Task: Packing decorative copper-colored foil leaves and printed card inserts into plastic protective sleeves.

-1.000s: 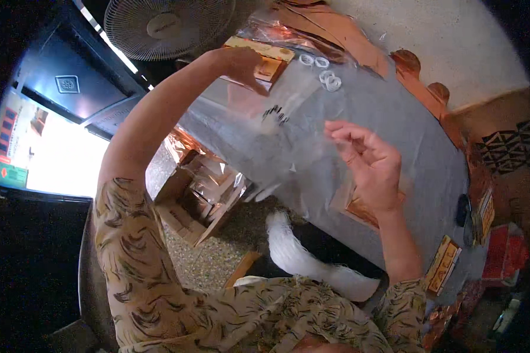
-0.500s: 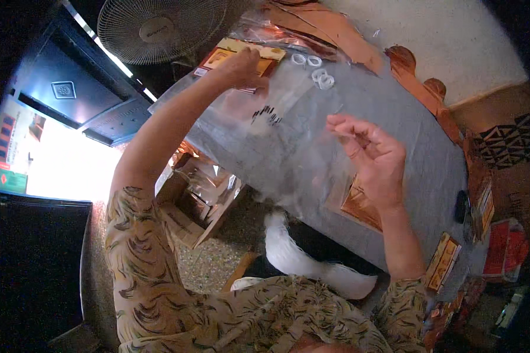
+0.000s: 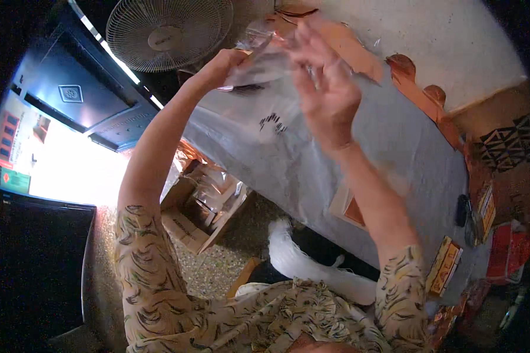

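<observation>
Film (image 3: pixel 266 66) is gripped by the left hand (image 3: pixel 225 63); the right hand (image 3: pixel 331 93), blurred, cannot be judged. The worktop (image 3: pixel 394 141) is flanked by carton (image 3: pixel 182 230) and fan (image 3: pixel 164 39).

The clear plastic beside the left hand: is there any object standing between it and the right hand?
Nothing visible stands between the clear plastic, beside the left hand, and the right hand, which is raised close to it. Blur hides whether the right fingers touch the plastic.
</observation>
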Demonstrator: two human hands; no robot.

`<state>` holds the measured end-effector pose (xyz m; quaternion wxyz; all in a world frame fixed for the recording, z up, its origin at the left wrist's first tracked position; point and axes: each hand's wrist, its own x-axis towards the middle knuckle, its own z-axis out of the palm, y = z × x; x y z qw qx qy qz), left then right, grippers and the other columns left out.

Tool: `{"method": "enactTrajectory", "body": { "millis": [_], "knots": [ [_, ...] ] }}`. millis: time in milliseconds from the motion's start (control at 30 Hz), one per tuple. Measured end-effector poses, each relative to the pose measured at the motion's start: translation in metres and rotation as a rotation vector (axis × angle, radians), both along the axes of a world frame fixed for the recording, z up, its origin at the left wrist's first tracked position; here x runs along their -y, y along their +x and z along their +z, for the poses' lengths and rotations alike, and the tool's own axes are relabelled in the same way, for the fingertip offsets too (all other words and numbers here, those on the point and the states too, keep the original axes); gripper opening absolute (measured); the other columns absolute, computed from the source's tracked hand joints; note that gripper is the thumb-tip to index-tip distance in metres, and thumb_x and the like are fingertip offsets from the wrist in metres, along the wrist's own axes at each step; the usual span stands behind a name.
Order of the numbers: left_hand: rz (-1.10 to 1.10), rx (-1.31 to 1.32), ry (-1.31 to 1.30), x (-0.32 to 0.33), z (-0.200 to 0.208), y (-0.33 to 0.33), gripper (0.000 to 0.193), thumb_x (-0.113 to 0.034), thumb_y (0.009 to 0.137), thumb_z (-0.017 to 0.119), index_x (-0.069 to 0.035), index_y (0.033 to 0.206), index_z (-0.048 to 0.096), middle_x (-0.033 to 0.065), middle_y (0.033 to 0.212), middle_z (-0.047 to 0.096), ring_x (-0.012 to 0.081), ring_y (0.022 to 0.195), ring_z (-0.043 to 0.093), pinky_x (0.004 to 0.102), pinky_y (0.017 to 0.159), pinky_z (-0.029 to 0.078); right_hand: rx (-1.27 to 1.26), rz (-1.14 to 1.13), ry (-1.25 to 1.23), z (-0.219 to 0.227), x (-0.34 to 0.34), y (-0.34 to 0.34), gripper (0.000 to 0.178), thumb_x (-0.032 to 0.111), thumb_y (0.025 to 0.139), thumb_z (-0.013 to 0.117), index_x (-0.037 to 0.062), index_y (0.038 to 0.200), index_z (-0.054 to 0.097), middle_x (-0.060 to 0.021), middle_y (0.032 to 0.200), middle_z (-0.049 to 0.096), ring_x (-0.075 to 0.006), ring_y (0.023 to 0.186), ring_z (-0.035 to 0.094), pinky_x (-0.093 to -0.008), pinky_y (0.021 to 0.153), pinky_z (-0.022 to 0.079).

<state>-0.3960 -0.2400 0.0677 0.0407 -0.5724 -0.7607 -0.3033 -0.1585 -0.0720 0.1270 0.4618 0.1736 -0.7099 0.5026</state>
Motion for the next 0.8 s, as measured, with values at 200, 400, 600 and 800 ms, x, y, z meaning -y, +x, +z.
{"method": "enactTrajectory", "body": {
  "millis": [200, 400, 600, 800],
  "knots": [
    [0.243, 0.071, -0.064, -0.002, 0.007, 0.012, 0.029, -0.027, 0.097, 0.056, 0.000, 0.091, 0.065, 0.0101, 0.065, 0.058, 0.0135, 0.062, 0.047, 0.0367, 0.059, 0.046, 0.320, 0.133, -0.303, -0.097, 0.014, 0.036, 0.020, 0.000, 0.089, 0.063, 0.0008, 0.109, 0.065, -0.0188, 0.143, 0.051, -0.0256, 0.133, 0.050, -0.0358, 0.106, 0.041],
    [0.293, 0.104, -0.151, -0.011, 0.016, 0.024, 0.028, -0.025, 0.097, 0.055, 0.000, 0.092, 0.067, 0.0198, 0.066, 0.059, 0.0215, 0.056, 0.052, 0.0413, 0.058, 0.047, 0.488, 0.033, 0.018, -0.125, 0.004, 0.064, 0.011, -0.008, 0.083, 0.065, 0.0001, 0.091, 0.063, -0.0221, 0.148, 0.044, -0.0309, 0.136, 0.047, -0.0357, 0.105, 0.042],
    [0.183, -0.185, -0.192, -0.021, 0.014, 0.040, 0.025, -0.019, 0.096, 0.051, 0.000, 0.096, 0.067, 0.0197, 0.075, 0.066, 0.0384, 0.063, 0.062, 0.0449, 0.058, 0.048, 0.548, -0.211, -0.078, -0.126, 0.005, 0.028, 0.008, -0.003, 0.079, 0.068, -0.0029, 0.086, 0.064, -0.0259, 0.141, 0.050, -0.0347, 0.131, 0.052, -0.0356, 0.103, 0.043],
    [0.156, -0.692, -0.592, -0.037, -0.009, 0.046, 0.021, -0.019, 0.081, 0.058, -0.004, 0.071, 0.069, 0.0171, 0.076, 0.068, 0.0347, 0.076, 0.068, 0.0471, 0.070, 0.053, 0.517, -0.120, -0.017, -0.136, -0.001, -0.001, 0.014, -0.003, 0.077, 0.065, -0.0033, 0.091, 0.066, -0.0278, 0.135, 0.054, -0.0352, 0.130, 0.052, -0.0362, 0.101, 0.046]
  ]
}}
